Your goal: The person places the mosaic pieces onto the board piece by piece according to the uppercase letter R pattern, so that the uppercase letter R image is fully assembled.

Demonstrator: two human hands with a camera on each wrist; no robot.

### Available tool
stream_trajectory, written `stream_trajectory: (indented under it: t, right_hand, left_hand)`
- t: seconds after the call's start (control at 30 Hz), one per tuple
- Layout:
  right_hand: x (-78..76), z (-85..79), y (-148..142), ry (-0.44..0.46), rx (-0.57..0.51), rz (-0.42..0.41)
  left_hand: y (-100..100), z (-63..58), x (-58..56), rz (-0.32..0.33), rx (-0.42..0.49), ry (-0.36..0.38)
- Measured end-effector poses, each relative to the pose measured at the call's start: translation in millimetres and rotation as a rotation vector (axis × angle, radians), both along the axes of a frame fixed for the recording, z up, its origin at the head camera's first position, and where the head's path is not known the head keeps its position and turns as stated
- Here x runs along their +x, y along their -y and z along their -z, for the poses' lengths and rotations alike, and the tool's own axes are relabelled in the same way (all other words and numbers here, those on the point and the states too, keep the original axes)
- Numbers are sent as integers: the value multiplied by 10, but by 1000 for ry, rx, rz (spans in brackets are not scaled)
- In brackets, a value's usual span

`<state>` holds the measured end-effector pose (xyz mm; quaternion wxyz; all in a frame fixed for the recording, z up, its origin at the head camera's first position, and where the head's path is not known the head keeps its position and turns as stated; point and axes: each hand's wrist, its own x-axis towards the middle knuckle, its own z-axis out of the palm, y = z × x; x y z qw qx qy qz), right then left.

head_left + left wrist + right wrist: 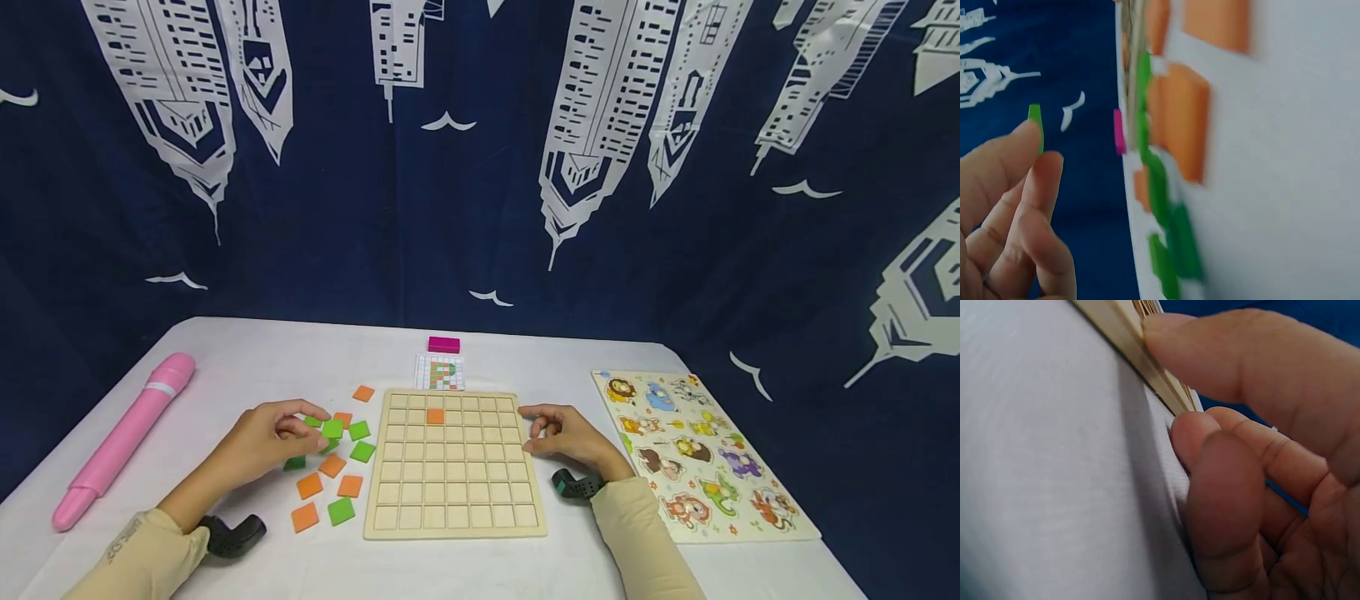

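Holds a green tile (1035,119) in the narrowed fingers of the left hand (262,442), pinched at the tips and raised clear of the counter (300,358). Being square, offers no long axis; sits roughly parallel to the counter, edge-on in the left wrist view. From there, has the gridded board (454,473) toward three o'clock, near, with the left hand much closer to the tile than the right hand (573,437). Shows one orange square (436,416) on the board, in the second row from the twelve-o'clock edge, at about three o'clock from the held tile. Has two loose green tiles (362,452) lying flat between, seemingly too low to obstruct. Touches the board's three-o'clock rim with the right fingers, set slightly apart along it, not wrapped round. Has loose orange tiles (350,486) scattered mostly toward five to seven o'clock, and a dark green tile (295,463) toward eight, just beside the left hand. Farther out, shows a printed card (440,372) and magenta block (444,345) at the board's twelve o'clock, a pink stick (123,446) at nine, and an animal puzzle (705,458) at three, beyond the right hand.
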<state>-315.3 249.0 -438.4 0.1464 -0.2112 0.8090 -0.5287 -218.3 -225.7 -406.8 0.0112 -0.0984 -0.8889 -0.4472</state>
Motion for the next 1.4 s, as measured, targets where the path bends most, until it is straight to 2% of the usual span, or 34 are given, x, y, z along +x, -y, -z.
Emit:
stream_trajectory:
  t: [0.23,0.57,0.73,0.87,1.03,1.4]
  right_hand:
    - [3,-4,4,4,7,8]
    - [13,-16,33,-4,17,7]
    - [21,-31,35,-3,17,8]
    - [20,-35,26,-5,23,11]
    - [12,-34,14,-6,20,9]
    - [20,-44,15,-1,18,11]
  left_hand:
    - [-318,-128,-91,-20,10,-24]
    - [-703,-161,-311,13,59,-12]
    - [-902,-168,-418,27,113,22]
    - [-1045,-154,-489,36,124,42]
    - [-1190,-124,-586,57,94,46]
    - [-1433,-111,-746,17,-21,75]
